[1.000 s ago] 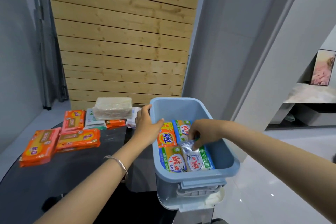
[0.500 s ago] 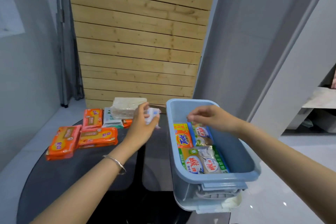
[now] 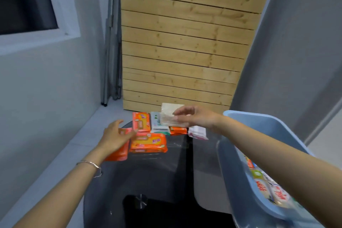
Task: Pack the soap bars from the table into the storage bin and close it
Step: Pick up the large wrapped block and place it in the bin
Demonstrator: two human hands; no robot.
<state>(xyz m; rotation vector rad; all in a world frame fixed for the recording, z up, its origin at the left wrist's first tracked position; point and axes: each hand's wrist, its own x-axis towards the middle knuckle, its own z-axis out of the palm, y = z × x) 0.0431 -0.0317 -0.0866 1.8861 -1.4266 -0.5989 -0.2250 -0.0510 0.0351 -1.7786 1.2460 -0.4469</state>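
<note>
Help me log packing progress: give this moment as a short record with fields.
left hand: open, over the orange-wrapped soap packs
right hand: fingers at the pale clear-wrapped soap block; hold unclear
blue plastic storage bin: uncovered, wrapped bars inside
dark glass table: several packs not yet packed

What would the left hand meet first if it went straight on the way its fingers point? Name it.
Most likely the far orange soap pack, just beyond the fingertips of the left hand; depth is unclear, so it might pass above it.
</note>
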